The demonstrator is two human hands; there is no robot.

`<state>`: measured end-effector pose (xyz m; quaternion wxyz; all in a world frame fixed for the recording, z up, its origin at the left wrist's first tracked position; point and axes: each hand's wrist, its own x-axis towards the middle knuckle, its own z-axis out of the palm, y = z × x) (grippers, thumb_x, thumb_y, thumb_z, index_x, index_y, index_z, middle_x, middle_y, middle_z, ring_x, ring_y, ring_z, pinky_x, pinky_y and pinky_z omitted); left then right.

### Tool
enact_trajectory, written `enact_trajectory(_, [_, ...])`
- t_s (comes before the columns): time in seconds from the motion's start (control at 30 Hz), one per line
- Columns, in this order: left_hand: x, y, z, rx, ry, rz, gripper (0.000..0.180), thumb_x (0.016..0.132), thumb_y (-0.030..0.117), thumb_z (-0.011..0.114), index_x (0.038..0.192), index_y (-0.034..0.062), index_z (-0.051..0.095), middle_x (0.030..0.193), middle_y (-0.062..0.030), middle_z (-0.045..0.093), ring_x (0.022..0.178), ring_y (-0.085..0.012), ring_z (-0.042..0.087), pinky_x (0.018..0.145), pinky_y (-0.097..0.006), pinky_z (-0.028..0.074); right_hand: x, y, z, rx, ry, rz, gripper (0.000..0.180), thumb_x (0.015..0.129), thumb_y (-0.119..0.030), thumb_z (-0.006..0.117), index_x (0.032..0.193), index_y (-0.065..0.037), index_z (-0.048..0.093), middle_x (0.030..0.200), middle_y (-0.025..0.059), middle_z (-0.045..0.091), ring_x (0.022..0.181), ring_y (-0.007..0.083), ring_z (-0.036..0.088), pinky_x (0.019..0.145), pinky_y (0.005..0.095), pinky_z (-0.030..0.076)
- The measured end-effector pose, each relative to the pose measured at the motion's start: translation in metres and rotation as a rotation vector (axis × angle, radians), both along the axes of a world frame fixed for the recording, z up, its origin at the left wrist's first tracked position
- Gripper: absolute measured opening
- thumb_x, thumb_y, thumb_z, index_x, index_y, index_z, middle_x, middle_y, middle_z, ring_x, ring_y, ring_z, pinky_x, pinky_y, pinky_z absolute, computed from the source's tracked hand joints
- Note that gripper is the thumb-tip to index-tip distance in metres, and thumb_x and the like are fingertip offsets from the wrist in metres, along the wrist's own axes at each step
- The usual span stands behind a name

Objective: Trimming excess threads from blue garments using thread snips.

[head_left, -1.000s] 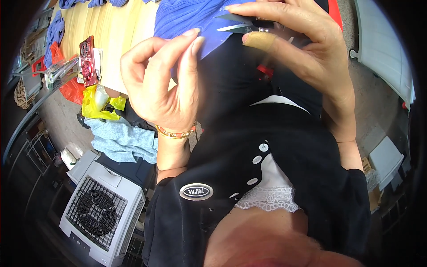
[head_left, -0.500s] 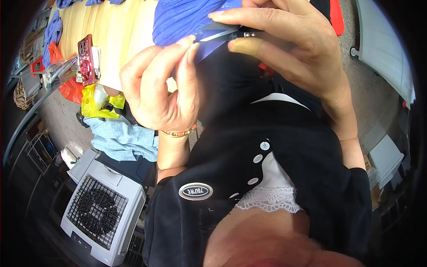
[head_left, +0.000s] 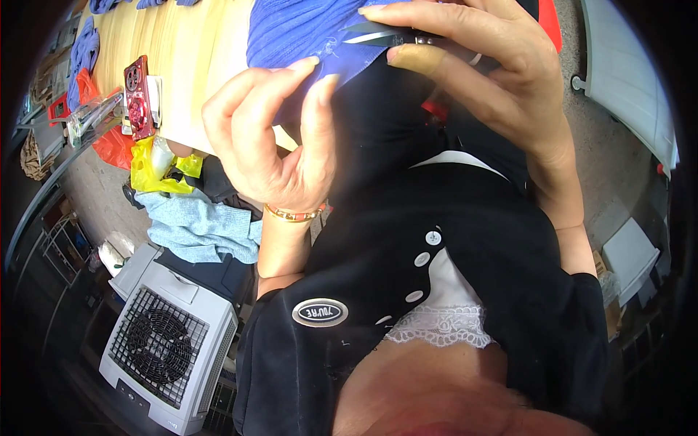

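The yellow worktop (head_left: 196, 65) runs off the top edge, carrying the blue cloth (head_left: 298, 33), itself cut off above. The left hand (head_left: 269, 145) pinches the cloth's edge. The right hand (head_left: 480, 73) closes on snips (head_left: 378, 35), handles hidden under fingers, blade tips touching the cloth.

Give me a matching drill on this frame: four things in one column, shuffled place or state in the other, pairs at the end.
Things
1. blue knit fabric
2. small snips
3. grey fan unit
4. light blue garment

Place or state
A. on the floor at lower left, grille facing up
B. pinched at its edge by the left hand
C. crumpled in a heap below the yellow bag
D. held in the right hand, blades pointing at the fabric edge

Pairs: 1-B, 2-D, 3-A, 4-C
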<state>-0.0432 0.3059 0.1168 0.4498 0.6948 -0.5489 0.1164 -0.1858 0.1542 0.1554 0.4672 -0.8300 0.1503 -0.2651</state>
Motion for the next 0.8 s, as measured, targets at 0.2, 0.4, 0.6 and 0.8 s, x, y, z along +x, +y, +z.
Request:
enact_trajectory(0.2, [-0.0039, 0.0007, -0.0047, -0.006, 0.037, -0.005, 0.029, 0.071, 0.000, 0.078, 0.097, 0.0073, 0.068, 0.095, -0.0063, 0.051, 0.076, -0.0135, 0.056, 0.061, -0.023, 0.046, 0.0003, -0.0020, 0.0001, -0.047, 0.018, 0.016, 0.035, 0.070, -0.003, 0.077, 0.104, -0.001, 0.069, 0.080, 0.0079, 0.055, 0.068, 0.0147, 0.052, 0.057, 0.0237, 0.041])
enact_trajectory(0.4, [-0.0027, 0.0007, -0.0060, -0.015, 0.029, -0.011, 0.029, 0.072, -0.001, 0.078, 0.098, 0.0071, 0.067, 0.095, -0.0065, 0.051, 0.074, -0.0129, 0.056, 0.060, -0.022, 0.046, -0.0005, -0.0018, 0.0002, -0.005, 0.001, 0.052, 0.035, 0.071, -0.002, 0.076, 0.105, -0.002, 0.069, 0.081, 0.0070, 0.054, 0.067, 0.0141, 0.051, 0.056, 0.0235, 0.041])
enact_trajectory(0.6, [-0.0041, 0.0005, -0.0046, -0.007, 0.033, -0.012, 0.029, 0.072, -0.001, 0.078, 0.098, 0.0067, 0.067, 0.095, -0.0065, 0.051, 0.073, -0.0125, 0.056, 0.059, -0.021, 0.045, -0.0007, -0.0022, 0.0016, 0.007, 0.030, 0.055, 0.035, 0.071, -0.003, 0.076, 0.105, -0.002, 0.069, 0.081, 0.0071, 0.055, 0.067, 0.0137, 0.051, 0.057, 0.0231, 0.041])
enact_trajectory(0.8, [-0.0036, 0.0015, -0.0050, -0.007, 0.032, -0.007, 0.029, 0.072, -0.001, 0.078, 0.098, 0.0062, 0.067, 0.095, -0.0065, 0.051, 0.072, -0.0121, 0.056, 0.058, -0.021, 0.045, 0.0000, -0.0024, -0.0018, -0.050, -0.014, 0.060, 0.035, 0.071, -0.003, 0.076, 0.105, -0.002, 0.069, 0.080, 0.0070, 0.054, 0.068, 0.0147, 0.052, 0.057, 0.0238, 0.041])
